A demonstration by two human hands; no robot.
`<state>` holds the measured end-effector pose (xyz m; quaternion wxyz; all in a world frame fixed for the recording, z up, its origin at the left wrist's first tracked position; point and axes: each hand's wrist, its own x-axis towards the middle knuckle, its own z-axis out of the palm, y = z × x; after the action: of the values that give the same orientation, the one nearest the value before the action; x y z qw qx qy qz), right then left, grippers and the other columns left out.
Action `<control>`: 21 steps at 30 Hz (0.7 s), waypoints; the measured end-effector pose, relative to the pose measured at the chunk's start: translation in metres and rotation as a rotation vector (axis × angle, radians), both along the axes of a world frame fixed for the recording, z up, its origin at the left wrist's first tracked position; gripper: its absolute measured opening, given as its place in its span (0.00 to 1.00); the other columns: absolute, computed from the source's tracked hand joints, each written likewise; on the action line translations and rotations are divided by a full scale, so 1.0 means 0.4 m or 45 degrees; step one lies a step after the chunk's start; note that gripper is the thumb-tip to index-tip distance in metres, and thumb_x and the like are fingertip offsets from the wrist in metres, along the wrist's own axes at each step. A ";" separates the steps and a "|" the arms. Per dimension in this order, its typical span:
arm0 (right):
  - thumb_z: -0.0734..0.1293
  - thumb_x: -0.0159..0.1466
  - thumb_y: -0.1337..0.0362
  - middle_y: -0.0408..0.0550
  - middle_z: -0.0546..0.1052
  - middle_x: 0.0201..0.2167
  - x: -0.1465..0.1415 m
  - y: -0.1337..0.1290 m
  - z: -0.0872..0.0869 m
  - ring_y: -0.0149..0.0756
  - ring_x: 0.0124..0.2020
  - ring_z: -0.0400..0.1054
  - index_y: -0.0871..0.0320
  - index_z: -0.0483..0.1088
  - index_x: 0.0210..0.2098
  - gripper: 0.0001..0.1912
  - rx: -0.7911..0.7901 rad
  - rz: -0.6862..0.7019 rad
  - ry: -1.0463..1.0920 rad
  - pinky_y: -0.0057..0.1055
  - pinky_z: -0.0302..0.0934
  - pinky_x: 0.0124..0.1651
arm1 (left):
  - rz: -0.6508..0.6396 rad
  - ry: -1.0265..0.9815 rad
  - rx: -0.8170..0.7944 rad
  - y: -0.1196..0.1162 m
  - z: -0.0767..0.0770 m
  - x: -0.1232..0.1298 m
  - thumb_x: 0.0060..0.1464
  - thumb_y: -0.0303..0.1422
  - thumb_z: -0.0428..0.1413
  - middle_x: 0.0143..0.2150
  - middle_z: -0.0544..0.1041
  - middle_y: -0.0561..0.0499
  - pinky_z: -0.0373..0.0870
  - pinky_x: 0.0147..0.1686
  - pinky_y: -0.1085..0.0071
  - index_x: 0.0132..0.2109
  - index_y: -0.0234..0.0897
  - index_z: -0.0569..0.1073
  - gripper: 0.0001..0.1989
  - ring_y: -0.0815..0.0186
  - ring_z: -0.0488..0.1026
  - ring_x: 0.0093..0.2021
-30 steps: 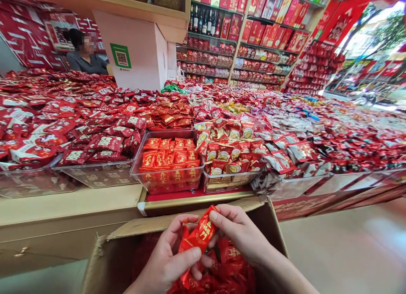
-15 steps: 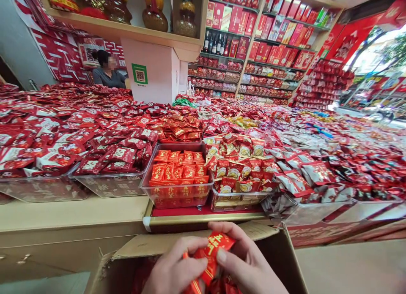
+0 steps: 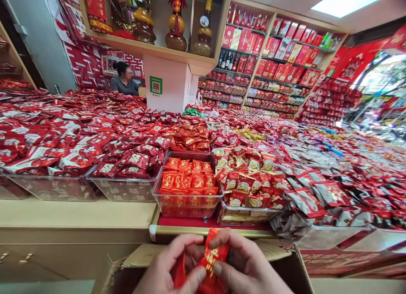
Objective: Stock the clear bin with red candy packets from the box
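Note:
Both hands are over an open cardboard box (image 3: 135, 260) at the bottom of the view. My right hand (image 3: 242, 260) pinches a red packet with gold characters (image 3: 213, 256) between thumb and fingers. My left hand (image 3: 177, 266) has its thumb on the same packet's lower left side and holds another red packet (image 3: 179, 270) against its palm. Beyond the box, a clear bin (image 3: 187, 201) holds upright rows of similar red packets. What lies inside the box is mostly hidden by my hands.
A bin of durian packets (image 3: 250, 209) stands just right of the red one. Bins of dark red packets (image 3: 136, 163) line the left counter (image 3: 79, 216). A person (image 3: 124, 79) is behind the heaps at the back left. Stocked shelves (image 3: 272, 53) rise behind.
The view has tilted up and shifted left, so the counter sits lower and further right. The held packet has turned more upright, and my hands are closer together around it.

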<state>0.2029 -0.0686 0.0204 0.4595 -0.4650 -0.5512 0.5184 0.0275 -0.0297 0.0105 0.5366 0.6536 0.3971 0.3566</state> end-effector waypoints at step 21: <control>0.62 0.61 0.65 0.46 0.73 0.35 0.046 0.540 0.217 0.34 0.36 0.68 0.63 0.68 0.37 0.08 0.152 0.097 -1.676 0.35 0.64 0.38 | -0.276 1.592 0.591 0.522 0.093 0.153 0.54 0.33 0.52 0.45 0.71 0.48 0.68 0.41 0.59 0.45 0.35 0.69 0.11 0.61 0.70 0.43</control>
<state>0.2214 0.1476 0.1072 0.0331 -0.6386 -0.7609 0.1104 0.0885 0.1791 0.0476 0.0845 0.8714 0.4783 -0.0684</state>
